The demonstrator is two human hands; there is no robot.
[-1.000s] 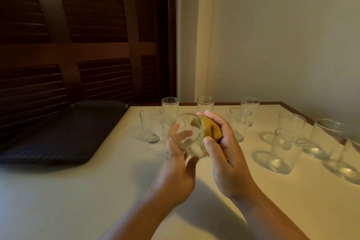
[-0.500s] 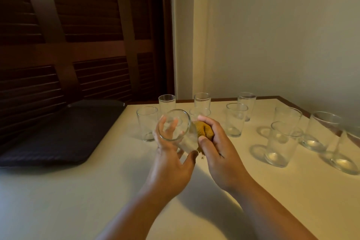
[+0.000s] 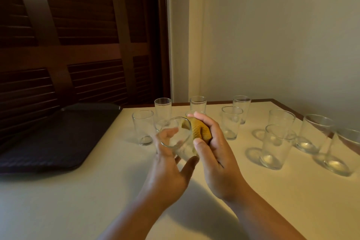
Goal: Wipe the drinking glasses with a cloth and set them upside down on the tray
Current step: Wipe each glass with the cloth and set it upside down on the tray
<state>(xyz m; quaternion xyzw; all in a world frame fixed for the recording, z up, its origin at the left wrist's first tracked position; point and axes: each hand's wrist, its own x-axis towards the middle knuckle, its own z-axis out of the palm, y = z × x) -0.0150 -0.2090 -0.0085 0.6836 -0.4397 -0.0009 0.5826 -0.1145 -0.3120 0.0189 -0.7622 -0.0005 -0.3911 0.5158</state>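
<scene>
Glass [image 3: 184, 149] tilted in left hand [image 3: 168, 174], yellow cloth [image 3: 200, 130] in right hand [image 3: 218, 160].

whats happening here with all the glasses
A person is wiping one glass. The left hand grips it tilted above the table, while the right hand presses a yellow cloth against it. The dark tray on the left holds no glasses yet; the other glasses stand upright on the table.

Left hand [image 3: 169, 168] grips glass [image 3: 182, 149]; cloth [image 3: 200, 130] seemingly touches it.
</scene>
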